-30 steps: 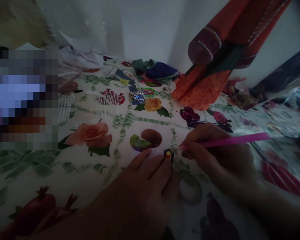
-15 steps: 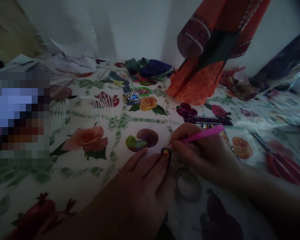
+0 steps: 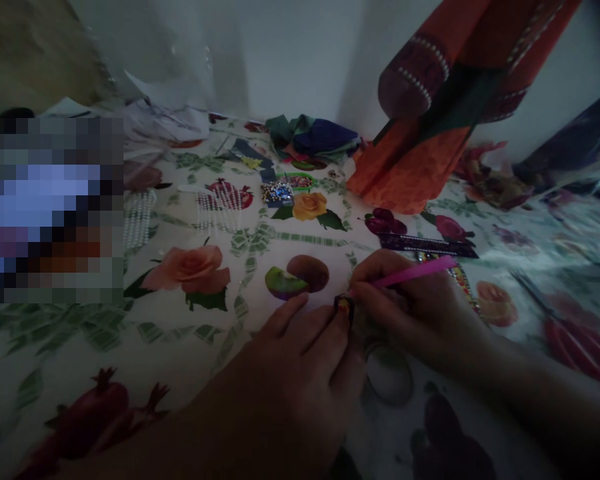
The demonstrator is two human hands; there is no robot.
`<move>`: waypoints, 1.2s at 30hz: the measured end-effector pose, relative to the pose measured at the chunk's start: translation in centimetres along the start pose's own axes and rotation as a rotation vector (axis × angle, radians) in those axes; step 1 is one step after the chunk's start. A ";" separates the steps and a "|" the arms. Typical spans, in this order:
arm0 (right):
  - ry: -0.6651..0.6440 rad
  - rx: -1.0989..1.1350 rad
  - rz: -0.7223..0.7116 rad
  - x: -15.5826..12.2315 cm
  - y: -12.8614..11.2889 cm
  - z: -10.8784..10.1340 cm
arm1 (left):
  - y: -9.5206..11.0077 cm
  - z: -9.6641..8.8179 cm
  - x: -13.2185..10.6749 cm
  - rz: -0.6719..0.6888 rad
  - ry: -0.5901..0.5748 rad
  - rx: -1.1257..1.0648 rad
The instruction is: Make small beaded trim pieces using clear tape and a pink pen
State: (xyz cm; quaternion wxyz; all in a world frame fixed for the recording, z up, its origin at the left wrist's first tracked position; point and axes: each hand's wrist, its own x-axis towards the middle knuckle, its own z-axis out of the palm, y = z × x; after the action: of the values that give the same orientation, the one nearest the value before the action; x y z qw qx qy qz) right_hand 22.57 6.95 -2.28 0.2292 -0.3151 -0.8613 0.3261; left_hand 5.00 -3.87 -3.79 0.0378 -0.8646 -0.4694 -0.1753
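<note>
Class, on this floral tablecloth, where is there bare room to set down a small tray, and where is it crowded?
Free patch: the cloth below the printed rose, left of the left hand. Crowded: the back, around the glittering beads, folded fabric and orange garment.

Nothing legible: no words, labels, brands, numbers or signs readable anywhere. Papers (image 3: 165,120) at the upper left of the frame, too dim and blurred to read; dark strip (image 3: 427,245) right of centre, no legible marks; pixelated patch (image 3: 50,207) at the left edge, unreadable.
</note>
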 end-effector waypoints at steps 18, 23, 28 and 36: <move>0.227 0.046 0.103 -0.2 -0.3 -1.2 | 0.0 0.0 0.1 -0.013 0.012 -0.004; 0.231 0.047 0.153 0.5 -0.2 -2.0 | -0.3 0.5 0.1 0.012 0.053 -0.015; 0.080 0.024 0.264 1.0 0.4 -2.1 | -0.1 0.6 -0.1 -0.016 0.071 0.013; 0.060 -0.025 0.232 0.8 0.7 -1.8 | -0.2 1.1 0.0 -0.014 0.103 0.020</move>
State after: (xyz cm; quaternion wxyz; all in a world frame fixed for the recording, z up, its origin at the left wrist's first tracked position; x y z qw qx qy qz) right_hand 23.37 8.64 -1.37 0.2117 -0.4250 -0.8158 0.3303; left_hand 5.13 -3.44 -4.86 0.0693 -0.8506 -0.4746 -0.2155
